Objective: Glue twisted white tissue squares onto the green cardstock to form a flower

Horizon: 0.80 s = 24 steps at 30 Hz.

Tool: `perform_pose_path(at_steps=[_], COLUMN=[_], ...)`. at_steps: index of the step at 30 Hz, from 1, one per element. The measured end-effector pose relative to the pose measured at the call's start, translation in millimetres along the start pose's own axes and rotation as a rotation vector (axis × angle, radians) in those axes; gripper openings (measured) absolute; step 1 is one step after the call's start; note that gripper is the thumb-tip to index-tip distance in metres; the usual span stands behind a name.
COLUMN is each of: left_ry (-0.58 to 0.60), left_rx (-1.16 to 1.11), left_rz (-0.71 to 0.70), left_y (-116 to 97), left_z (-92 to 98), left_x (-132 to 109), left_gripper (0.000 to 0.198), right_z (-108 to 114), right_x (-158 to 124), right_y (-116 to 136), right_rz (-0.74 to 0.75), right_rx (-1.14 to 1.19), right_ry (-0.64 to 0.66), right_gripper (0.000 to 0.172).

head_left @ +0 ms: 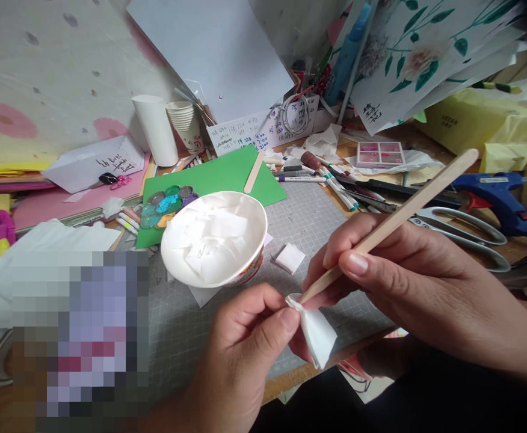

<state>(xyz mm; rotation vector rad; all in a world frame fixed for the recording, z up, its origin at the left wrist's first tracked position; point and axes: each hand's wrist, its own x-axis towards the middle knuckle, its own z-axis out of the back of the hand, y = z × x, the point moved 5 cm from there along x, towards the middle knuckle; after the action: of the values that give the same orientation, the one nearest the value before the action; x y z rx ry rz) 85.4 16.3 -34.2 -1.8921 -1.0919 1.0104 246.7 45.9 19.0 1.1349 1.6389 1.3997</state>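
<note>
My left hand (258, 337) pinches a gathered piece of thin white paper (317, 334) between thumb and forefinger, its lower end fanning out. In my right hand (399, 270) is a flat wooden craft stick (408, 207), slanting up to the right. The stick's lower tip touches the pinched top of the paper. Behind my hands stands a white paper bowl (257, 231), filled with several pieces of white paper (213, 234). A small folded white square (290, 258) lies on the grey cutting mat (186, 331) just right of the bowl.
Green card (227, 165) lies behind the bowl, with another craft stick (254, 171) and a paint palette (168, 204) on it. Scissors (466, 231), a blue glue gun (498, 198) and markers (340, 189) crowd the right. Paper cups (155, 129) stand at back. A pixelated patch hides the lower left.
</note>
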Motion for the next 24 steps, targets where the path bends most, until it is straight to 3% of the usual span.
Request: perform_pose_path(at_steps=[24], left_ry=[-0.003], left_rx=[0.047], left_rz=[-0.01], left_y=[2.6], left_z=[3.2], left_x=[0.1], left_gripper=[0.02], right_z=[-4.3], right_x=[-1.0], right_y=[13.7], right_rz=[0.135], right_rx=[-0.246], right_ry=[0.025], right_gripper=[0.012])
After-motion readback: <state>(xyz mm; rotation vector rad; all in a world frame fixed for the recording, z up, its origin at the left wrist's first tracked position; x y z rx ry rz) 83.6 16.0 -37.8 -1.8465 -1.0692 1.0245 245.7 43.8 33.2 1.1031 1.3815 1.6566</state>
